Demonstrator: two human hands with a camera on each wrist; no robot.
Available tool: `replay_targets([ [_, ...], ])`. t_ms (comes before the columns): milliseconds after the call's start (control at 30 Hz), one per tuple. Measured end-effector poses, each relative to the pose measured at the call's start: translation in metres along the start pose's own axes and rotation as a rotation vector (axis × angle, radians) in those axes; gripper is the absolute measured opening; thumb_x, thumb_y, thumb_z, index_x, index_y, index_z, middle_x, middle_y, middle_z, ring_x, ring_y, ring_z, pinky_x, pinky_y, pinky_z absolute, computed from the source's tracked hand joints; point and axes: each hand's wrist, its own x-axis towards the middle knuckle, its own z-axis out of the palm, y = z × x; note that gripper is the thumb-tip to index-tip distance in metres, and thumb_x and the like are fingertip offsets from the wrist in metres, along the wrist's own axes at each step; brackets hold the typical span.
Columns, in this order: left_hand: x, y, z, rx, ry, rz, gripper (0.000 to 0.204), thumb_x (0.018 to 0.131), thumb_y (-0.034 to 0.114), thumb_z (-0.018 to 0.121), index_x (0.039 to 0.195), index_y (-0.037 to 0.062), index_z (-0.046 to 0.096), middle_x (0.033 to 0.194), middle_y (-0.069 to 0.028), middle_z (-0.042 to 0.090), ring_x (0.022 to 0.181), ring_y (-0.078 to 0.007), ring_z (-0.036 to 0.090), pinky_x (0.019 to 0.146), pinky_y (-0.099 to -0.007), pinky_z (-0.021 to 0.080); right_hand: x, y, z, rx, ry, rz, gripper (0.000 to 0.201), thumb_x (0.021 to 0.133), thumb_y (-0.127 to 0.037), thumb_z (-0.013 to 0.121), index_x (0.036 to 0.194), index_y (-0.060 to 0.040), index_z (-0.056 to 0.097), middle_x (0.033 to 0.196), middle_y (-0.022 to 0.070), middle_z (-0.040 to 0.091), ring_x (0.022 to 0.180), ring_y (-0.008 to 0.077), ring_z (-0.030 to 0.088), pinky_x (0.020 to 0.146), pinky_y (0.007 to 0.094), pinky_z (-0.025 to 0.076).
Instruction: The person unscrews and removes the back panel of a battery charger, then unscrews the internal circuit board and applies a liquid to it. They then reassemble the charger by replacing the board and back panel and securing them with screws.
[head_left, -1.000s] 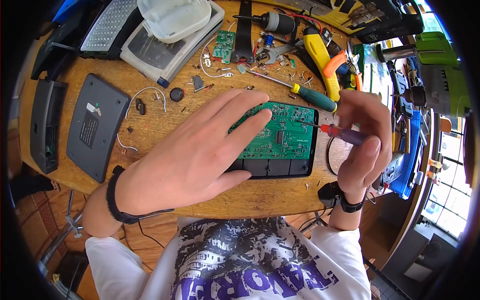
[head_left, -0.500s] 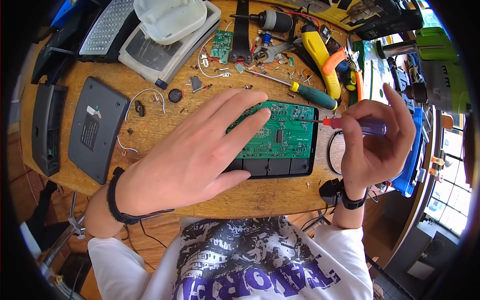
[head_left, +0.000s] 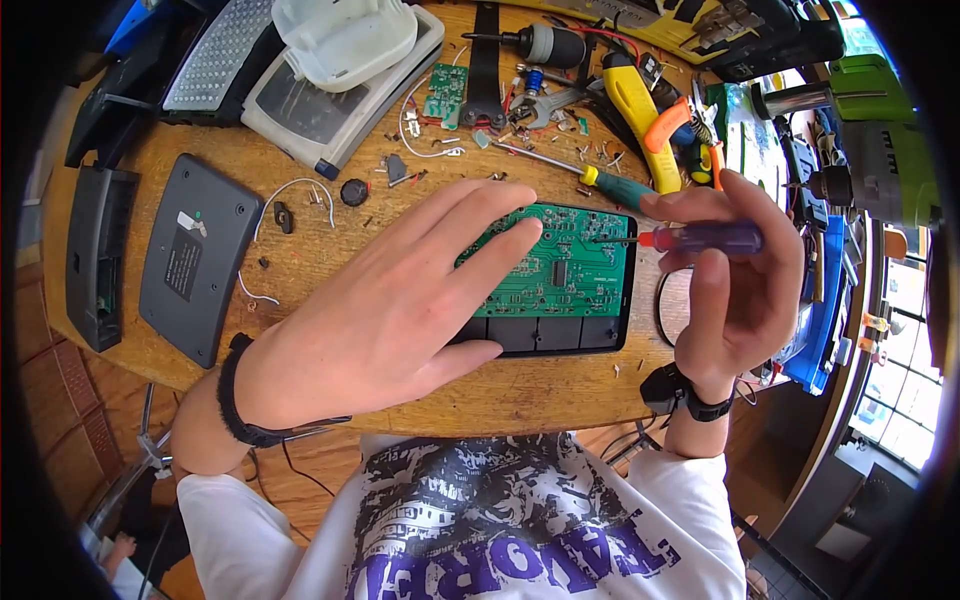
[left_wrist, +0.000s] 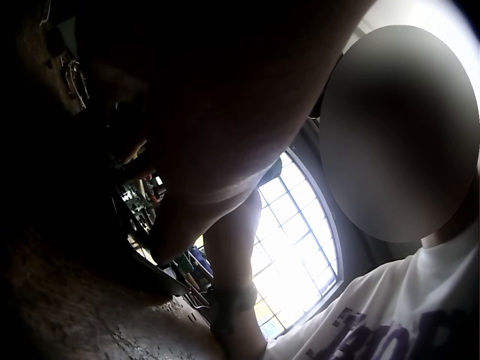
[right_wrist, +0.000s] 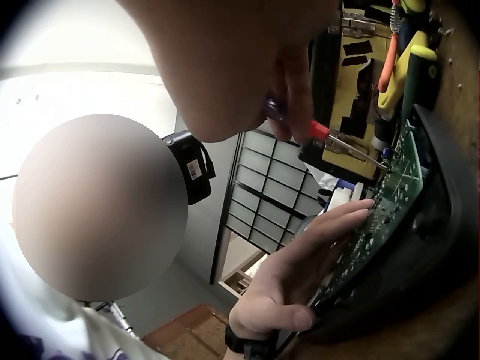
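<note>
A green circuit board [head_left: 590,285] sits in a black plastic casing [head_left: 580,336] on the wooden bench. Across its left part my left hand [head_left: 370,315] rests with fairly straight fingers, thumb near the casing's lower part. My right hand [head_left: 750,290] holds a small screwdriver [head_left: 715,238] by its purple handle, between thumb and fingers. The thin shaft lies nearly level in the head view, its tip at the board's upper right area. In the right wrist view the screwdriver's red collar [right_wrist: 320,130] and shaft slant down to the board. The left wrist view is mostly dark.
Beyond the board lie a green-handled screwdriver [head_left: 615,188], a yellow utility knife [head_left: 640,120] and orange-handled pliers [head_left: 668,125]. A grey cover [head_left: 195,260] lies at left, with loose screws and wires between. A green drill press [head_left: 880,150] stands at right.
My right hand's fingers loosened and spread around the screwdriver handle, then closed in on it again. The screwdriver tip stays at about the same spot, and my left hand keeps its place.
</note>
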Motion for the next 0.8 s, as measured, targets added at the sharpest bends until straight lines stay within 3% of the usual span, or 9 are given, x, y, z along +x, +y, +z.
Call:
replay_targets([
  [100,0.0,0.0,0.0,0.001,-0.003,-0.005,0.093,0.078,0.014,0.091,0.157,0.0021,0.045,0.162,-0.0216,0.042,0.145,-0.0484,0.047,0.12,-0.0558,0.042,-0.002,0.002,0.004,0.12,0.027,0.053,0.039,0.112,-0.014,0.055,0.142,0.0112,0.052,0.1,0.0192,0.075,0.083,0.0205,0.072,0.074,0.0288,0.061],
  [167,-0.001,0.0,0.0,0.0,-0.006,-0.004,0.093,0.078,0.014,0.091,0.157,0.002,0.045,0.162,-0.0217,0.041,0.145,-0.0485,0.047,0.12,-0.056,0.042,-0.003,0.012,0.003,0.231,-0.022,-0.058,0.041,0.115,-0.022,0.049,0.137,0.0125,0.052,0.085,0.0103,0.068,0.074,0.0178,0.066,0.067,0.0285,0.055],
  [267,-0.001,-0.001,0.001,0.001,-0.003,-0.006,0.092,0.079,0.014,0.091,0.158,0.0021,0.044,0.163,-0.0218,0.041,0.146,-0.0488,0.046,0.121,-0.0568,0.041,-0.001,0.018,-0.003,0.349,-0.16,-0.142,0.044,0.116,-0.026,0.046,0.134,0.0139,0.052,0.076,0.0055,0.06,0.071,0.0178,0.063,0.067,0.0305,0.052],
  [400,-0.001,0.0,-0.001,0.003,-0.013,-0.007,0.093,0.079,0.015,0.09,0.159,0.0026,0.044,0.163,-0.0216,0.041,0.147,-0.0481,0.045,0.121,-0.0581,0.039,-0.007,0.004,-0.004,0.275,-0.158,0.002,0.051,0.116,-0.032,0.046,0.134,0.0151,0.052,0.075,0.0067,0.061,0.071,0.0172,0.062,0.066,0.0303,0.048],
  [467,-0.001,0.001,-0.001,0.01,-0.016,-0.008,0.093,0.079,0.015,0.09,0.159,0.0028,0.044,0.164,-0.0215,0.041,0.147,-0.0478,0.045,0.122,-0.0584,0.039,-0.003,0.002,0.006,0.169,0.005,0.074,0.057,0.115,-0.038,0.047,0.136,0.014,0.053,0.08,0.0064,0.064,0.071,0.0148,0.059,0.066,0.0296,0.047],
  [567,-0.002,0.001,-0.001,0.03,-0.028,-0.021,0.093,0.079,0.016,0.09,0.159,0.0032,0.044,0.164,-0.0212,0.041,0.149,-0.047,0.045,0.123,-0.0591,0.038,0.001,0.02,0.002,-0.102,0.104,-0.107,0.058,0.115,-0.04,0.047,0.138,0.0125,0.054,0.086,0.0053,0.066,0.07,0.0128,0.057,0.063,0.0261,0.043],
  [633,-0.002,-0.001,0.001,0.012,-0.012,-0.018,0.093,0.08,0.016,0.091,0.159,0.0035,0.044,0.164,-0.021,0.041,0.15,-0.0467,0.044,0.124,-0.0602,0.037,-0.001,0.018,-0.005,-0.171,0.117,-0.143,0.05,0.113,-0.033,0.054,0.14,0.0099,0.055,0.089,0.0049,0.067,0.069,0.0099,0.054,0.062,0.0227,0.039],
  [700,-0.002,-0.001,0.001,0.008,-0.012,-0.017,0.093,0.079,0.016,0.091,0.159,0.0035,0.044,0.164,-0.0212,0.041,0.15,-0.0466,0.044,0.124,-0.0602,0.037,-0.003,0.008,-0.007,-0.311,0.1,0.014,0.042,0.108,-0.02,0.066,0.138,0.0079,0.057,0.088,0.0053,0.066,0.069,0.0069,0.052,0.063,0.0206,0.036],
  [800,-0.001,0.001,0.0,0.016,-0.018,-0.021,0.093,0.079,0.016,0.091,0.159,0.0034,0.045,0.164,-0.0214,0.042,0.15,-0.047,0.044,0.124,-0.0597,0.038,-0.005,0.012,-0.002,-0.197,0.161,0.004,0.043,0.099,-0.004,0.077,0.136,0.006,0.059,0.088,0.0049,0.066,0.07,0.0045,0.053,0.064,0.0198,0.035],
])
